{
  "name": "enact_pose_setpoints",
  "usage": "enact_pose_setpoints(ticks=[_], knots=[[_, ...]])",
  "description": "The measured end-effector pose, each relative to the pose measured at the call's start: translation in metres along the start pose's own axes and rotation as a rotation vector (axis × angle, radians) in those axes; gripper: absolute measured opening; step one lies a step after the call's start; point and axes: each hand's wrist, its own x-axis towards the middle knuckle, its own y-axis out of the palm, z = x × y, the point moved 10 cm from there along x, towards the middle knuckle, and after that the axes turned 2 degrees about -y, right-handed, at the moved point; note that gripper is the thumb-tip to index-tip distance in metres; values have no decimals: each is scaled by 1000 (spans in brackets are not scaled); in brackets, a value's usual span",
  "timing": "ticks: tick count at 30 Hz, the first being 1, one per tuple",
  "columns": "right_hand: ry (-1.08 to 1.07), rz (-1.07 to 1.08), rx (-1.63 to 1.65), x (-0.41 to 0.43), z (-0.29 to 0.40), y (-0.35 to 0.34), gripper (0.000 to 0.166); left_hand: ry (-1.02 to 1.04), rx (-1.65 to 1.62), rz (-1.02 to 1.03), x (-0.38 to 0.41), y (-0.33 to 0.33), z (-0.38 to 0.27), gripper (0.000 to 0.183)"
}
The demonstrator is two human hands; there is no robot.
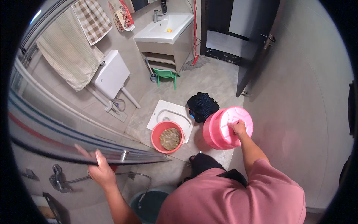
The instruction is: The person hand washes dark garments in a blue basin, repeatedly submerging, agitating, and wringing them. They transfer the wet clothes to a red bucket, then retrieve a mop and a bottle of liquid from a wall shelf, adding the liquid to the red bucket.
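Observation:
My left hand [102, 170] grips the edge of a curved glass shower door [70, 148], with some fingers seen through the pane. My right hand [238, 128] holds a round pink plastic object [216, 130] by the middle of its top, which has a star-like relief. I cannot tell whether it is a stool or an upturned tub. To its left, a coral-red plastic bucket [154, 134] stands at the near edge of a white squat toilet [180, 113]. Inside the bucket is brownish, murky stuff [170, 138]. Dark crumpled cloth [202, 106] lies just beyond the pink object.
A green child's chair [165, 74] and a toilet brush [152, 74] stand by the washbasin cabinet [183, 46]. A red-handled mop [195, 53] leans there. The dark door [256, 56] stands ajar at right. A shower hose [125, 173] trails into a bluish-grey tub [151, 200] near me.

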Motion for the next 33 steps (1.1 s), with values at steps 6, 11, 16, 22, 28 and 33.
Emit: enact_pose_setpoints(ticks=[6,11,16,22,28,33], knots=[[21,-15,144,-10,17,-43,37,4,-79,48,-11,-5,-4,67],[-19,-72,100,26,-11,-76,37,47,31,46,-65,18,-19,77],[138,23,293,64,-39,-90,31,-467,-326,84,-160,87,58,83],[258,208,392,94,-32,-78,34,-946,248,1085,-369,155,209,73],[279,172,432,145,-14,-88,30,-898,310,1181,-359,187,206,62],[178,113,326,200,14,-84,30,-856,56,1114,-307,252,180,55]])
